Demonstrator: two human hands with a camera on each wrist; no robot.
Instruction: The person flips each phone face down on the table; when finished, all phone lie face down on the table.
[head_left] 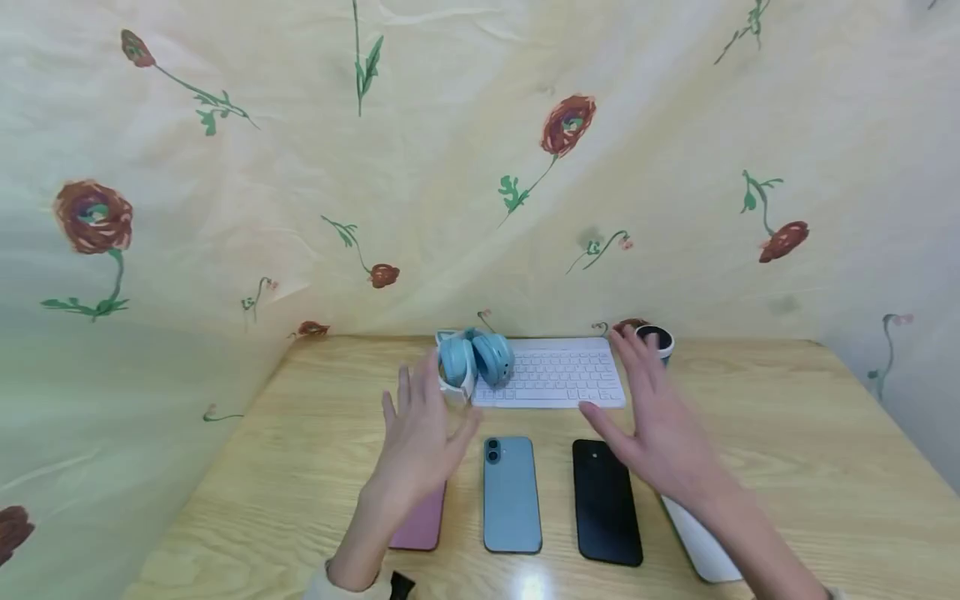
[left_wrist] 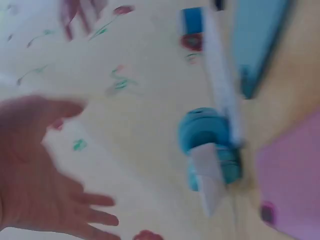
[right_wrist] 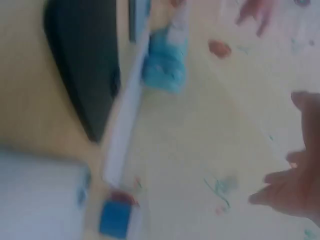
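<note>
Both hands are raised over the table with their fingers spread and nothing in them. My left hand (head_left: 418, 446) hangs over a pink phone (head_left: 422, 523) and partly covers it. Over on the other side, my right hand (head_left: 671, 442) overlaps the top of a black phone (head_left: 607, 508) and a white phone (head_left: 701, 542). Between the hands lies a light blue phone (head_left: 512, 504), its two camera lenses at the far end. In the left wrist view the pink phone (left_wrist: 295, 175) shows at the right edge, blurred.
Behind the phones lies a white keyboard (head_left: 562, 375), with blue and white headphones (head_left: 480, 362) at its left end. A cup (head_left: 656, 340) with a dark inside stands at its right. Flowered cloth (head_left: 450, 167) hangs along the table's back edge. A small black object (head_left: 401, 585) lies near the left sleeve.
</note>
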